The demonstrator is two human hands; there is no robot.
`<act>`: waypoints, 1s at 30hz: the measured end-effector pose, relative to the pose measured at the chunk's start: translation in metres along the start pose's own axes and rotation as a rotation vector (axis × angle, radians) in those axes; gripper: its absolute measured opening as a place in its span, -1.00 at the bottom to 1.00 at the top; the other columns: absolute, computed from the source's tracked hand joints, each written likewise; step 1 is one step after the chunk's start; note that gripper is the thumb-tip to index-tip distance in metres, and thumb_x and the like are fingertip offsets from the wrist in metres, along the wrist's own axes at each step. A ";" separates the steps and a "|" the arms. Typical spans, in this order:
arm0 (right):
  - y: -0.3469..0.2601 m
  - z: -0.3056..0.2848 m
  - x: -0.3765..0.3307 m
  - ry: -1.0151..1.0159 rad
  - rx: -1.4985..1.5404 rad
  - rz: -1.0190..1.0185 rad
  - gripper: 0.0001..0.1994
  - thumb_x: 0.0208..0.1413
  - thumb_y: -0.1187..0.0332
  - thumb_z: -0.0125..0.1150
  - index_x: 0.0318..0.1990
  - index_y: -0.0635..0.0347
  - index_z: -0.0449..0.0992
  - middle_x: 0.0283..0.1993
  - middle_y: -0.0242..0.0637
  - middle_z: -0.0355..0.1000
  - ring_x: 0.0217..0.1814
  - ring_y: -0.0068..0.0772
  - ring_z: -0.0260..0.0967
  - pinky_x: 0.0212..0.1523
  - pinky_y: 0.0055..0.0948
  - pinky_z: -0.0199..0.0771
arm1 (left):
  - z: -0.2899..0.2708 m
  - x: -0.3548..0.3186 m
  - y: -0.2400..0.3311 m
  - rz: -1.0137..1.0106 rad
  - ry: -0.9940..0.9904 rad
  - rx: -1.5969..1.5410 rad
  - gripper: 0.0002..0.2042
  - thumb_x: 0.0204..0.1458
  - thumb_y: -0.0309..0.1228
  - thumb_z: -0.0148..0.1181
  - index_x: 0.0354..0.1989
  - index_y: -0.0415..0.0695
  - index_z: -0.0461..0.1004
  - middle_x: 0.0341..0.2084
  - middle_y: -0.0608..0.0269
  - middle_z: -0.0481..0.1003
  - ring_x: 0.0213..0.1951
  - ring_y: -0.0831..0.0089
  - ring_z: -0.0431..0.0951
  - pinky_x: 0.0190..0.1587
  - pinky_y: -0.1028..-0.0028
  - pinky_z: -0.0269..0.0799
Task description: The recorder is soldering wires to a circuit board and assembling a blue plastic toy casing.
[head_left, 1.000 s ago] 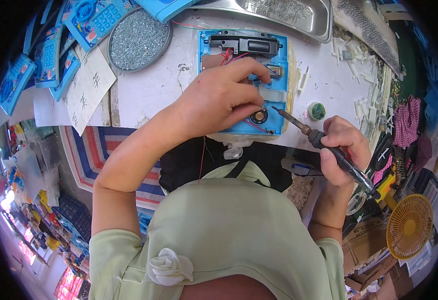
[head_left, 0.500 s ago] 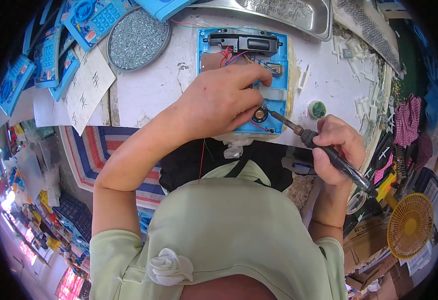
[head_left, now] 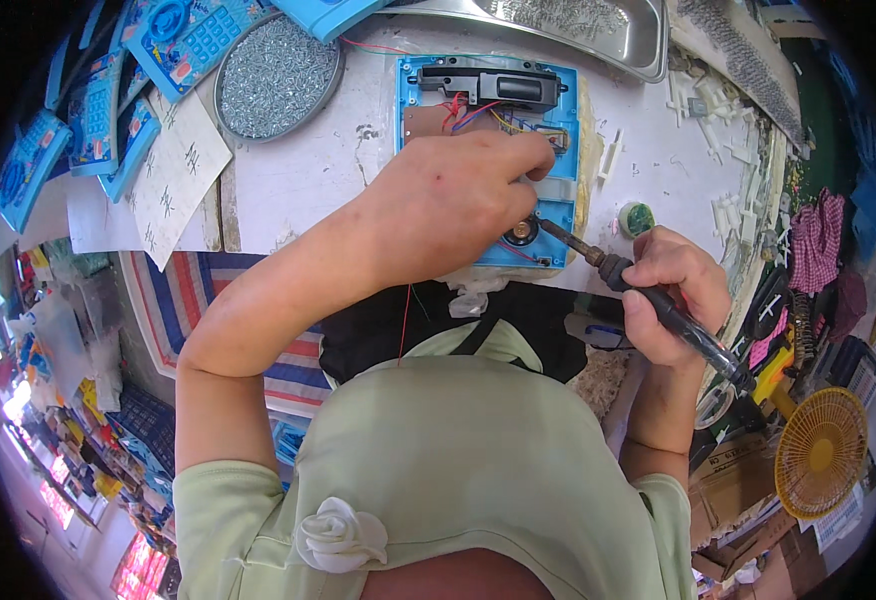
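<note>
A blue plastic housing [head_left: 556,211] lies on the worktable in front of me, with a black module [head_left: 498,88], a brown board [head_left: 428,122] and coloured wires inside. Over its middle my left hand [head_left: 468,200] is bent, fingers drawn together; whatever they pinch is hidden behind them. My right hand [head_left: 680,290] is closed round the black handle of a soldering iron [head_left: 615,270]. The iron's tip reaches the small round speaker [head_left: 523,232] at the near end of the housing, just beside my left fingers.
Right of the housing stands a small round pot [head_left: 636,219] with green sides. White plastic pieces [head_left: 728,215] lie farther right. A round tray of small metal screws [head_left: 278,78], blue keypad casings [head_left: 183,50] and a steel tray [head_left: 598,35] sit at the back.
My left hand has shifted slightly right and its fingers have curled in more. The soldering iron has stayed almost still, its tip at the speaker.
</note>
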State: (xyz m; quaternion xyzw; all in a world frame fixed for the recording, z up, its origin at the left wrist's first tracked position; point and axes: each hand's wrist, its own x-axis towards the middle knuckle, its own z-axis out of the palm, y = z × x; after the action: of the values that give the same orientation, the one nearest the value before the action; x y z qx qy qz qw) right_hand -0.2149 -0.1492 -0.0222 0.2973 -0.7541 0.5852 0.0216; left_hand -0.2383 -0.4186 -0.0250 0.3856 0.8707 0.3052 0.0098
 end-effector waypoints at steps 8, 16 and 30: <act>-0.001 -0.001 0.004 -0.024 -0.045 0.007 -0.83 -0.20 0.47 0.34 -0.37 0.24 0.53 -0.61 -0.33 0.29 -0.65 -0.39 0.19 -0.60 -0.45 0.12 | -0.006 0.006 0.004 0.020 -0.099 0.100 -0.88 -0.16 -0.44 0.30 -0.46 -0.20 0.54 -0.14 0.23 0.51 -0.13 0.25 0.58 -0.17 0.33 0.56; -0.024 -0.001 0.013 -0.034 -0.116 0.094 -0.82 -0.21 0.49 0.34 -0.37 0.25 0.53 -0.62 -0.35 0.27 -0.67 -0.45 0.16 -0.62 -0.49 0.06 | -0.008 0.005 0.007 0.008 -0.117 0.118 -0.91 -0.15 -0.47 0.27 -0.46 -0.21 0.55 -0.13 0.23 0.51 -0.12 0.25 0.58 -0.16 0.33 0.56; -0.086 -0.086 -0.094 0.743 -0.143 0.212 -0.75 0.01 0.39 0.30 -0.30 0.21 0.30 -0.40 -0.34 0.25 -0.33 -0.46 0.21 -0.20 -0.44 0.29 | -0.007 0.001 0.000 0.014 -0.019 0.030 -0.82 -0.14 -0.58 0.36 -0.34 -0.19 0.51 -0.19 0.12 0.49 -0.18 0.09 0.57 -0.16 0.24 0.52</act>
State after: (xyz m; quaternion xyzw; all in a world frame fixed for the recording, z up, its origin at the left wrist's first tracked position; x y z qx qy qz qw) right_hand -0.1240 -0.0443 0.0434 -0.0166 -0.7605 0.5978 0.2530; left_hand -0.2406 -0.4216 -0.0191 0.3948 0.8723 0.2884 0.0098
